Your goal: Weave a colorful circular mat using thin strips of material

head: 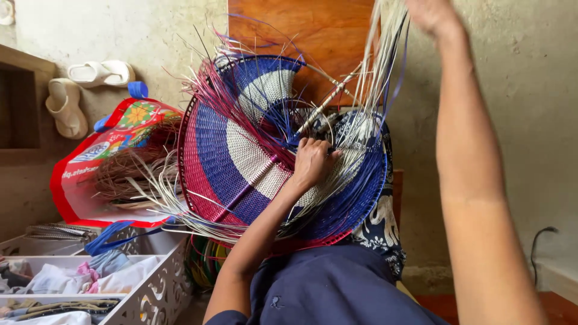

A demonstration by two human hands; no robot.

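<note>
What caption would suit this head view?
Left hand presses a half-woven fan while the raised right hand pulls strands upward.

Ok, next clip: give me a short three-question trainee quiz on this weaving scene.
1. True or false: the left hand presses on the round woven fan.
2. What does the raised right hand pull upward?
A. a sandal
B. pale and blue strands
C. the red bag
3. Fill in: two pale sandals lie on the floor beside the red printed ____.

Key: 1 true; 2 B; 3 bag.
</note>
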